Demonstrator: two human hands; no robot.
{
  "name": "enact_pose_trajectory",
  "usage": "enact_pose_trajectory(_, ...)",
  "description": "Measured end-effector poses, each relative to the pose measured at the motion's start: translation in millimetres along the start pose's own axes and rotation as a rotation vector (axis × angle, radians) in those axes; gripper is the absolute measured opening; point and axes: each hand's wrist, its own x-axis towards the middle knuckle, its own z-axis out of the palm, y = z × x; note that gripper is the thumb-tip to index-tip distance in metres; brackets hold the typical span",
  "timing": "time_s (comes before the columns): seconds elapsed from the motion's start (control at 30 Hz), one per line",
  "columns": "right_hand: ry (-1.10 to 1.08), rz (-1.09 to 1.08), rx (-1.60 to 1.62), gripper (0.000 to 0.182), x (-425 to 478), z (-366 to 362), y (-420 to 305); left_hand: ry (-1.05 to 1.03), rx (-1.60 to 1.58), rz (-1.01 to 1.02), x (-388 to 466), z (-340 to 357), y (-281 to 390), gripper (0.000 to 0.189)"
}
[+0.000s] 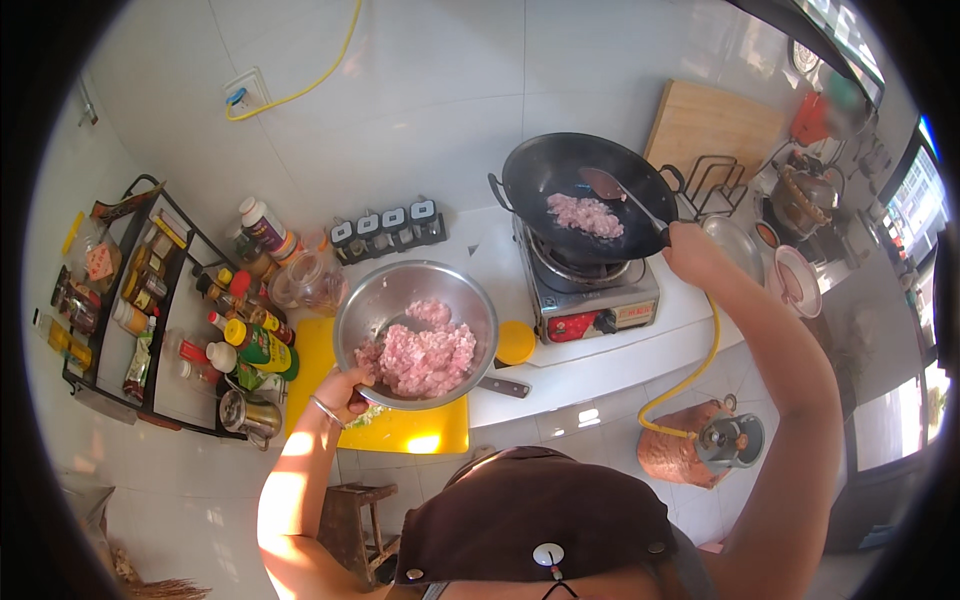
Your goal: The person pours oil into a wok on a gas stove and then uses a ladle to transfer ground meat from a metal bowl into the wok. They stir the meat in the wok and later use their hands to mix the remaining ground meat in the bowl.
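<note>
My left hand (pixel 346 392) grips the near-left rim of a stainless steel bowl (pixel 466 301). Inside it lies a large heap of raw minced meat (pixel 424 351), and the bowl is held over a yellow cutting board (pixel 442 429). My right hand (pixel 694 253) is closed around the handle of a wok spatula (pixel 602 184). The spatula's blade rests in a black wok (pixel 540 169), beside a smaller portion of pink minced meat (pixel 585 215). Beneath the wok stands a single-burner gas stove (pixel 592 307).
A knife handle (pixel 506 387) sticks out past the bowl, near a yellow lid (pixel 516 343). Bottles (pixel 259 349) and a black spice rack (pixel 157 300) crowd the left. A yellow hose (pixel 679 397) runs down to a gas cylinder (pixel 682 446). Right of the wok are a metal plate (pixel 733 244) and a bowl (pixel 795 281).
</note>
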Motion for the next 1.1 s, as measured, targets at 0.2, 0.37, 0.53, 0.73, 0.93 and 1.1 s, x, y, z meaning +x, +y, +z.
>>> enact_pose_trajectory(0.2,0.028,0.002,0.005,0.02,-5,-26,2,-0.006,-0.05,0.011,3,-4,-4,0.025)
enact_pose_trajectory(0.37,-0.318,0.284,0.604,0.022,-15,-45,14,0.032,-0.055,-0.02,5,-5,-8,0.021)
enact_pose_trajectory(0.53,-0.299,0.463,1.45,0.028,-60,-65,16,-0.019,-0.091,0.024,14,0,-16,0.022)
enact_pose_trajectory(0.73,-0.538,0.354,1.42,0.025,-103,-86,-43,-0.033,-0.046,0.09,30,14,-27,0.02)
enact_pose_trajectory(0.93,-0.71,0.011,0.87,0.02,-108,-53,-110,-0.026,-0.067,0.123,32,23,-42,0.021)
enact_pose_trajectory(1.1,-0.396,-0.463,0.534,0.026,-105,-8,-131,-0.055,-0.119,0.107,39,17,-58,0.03)
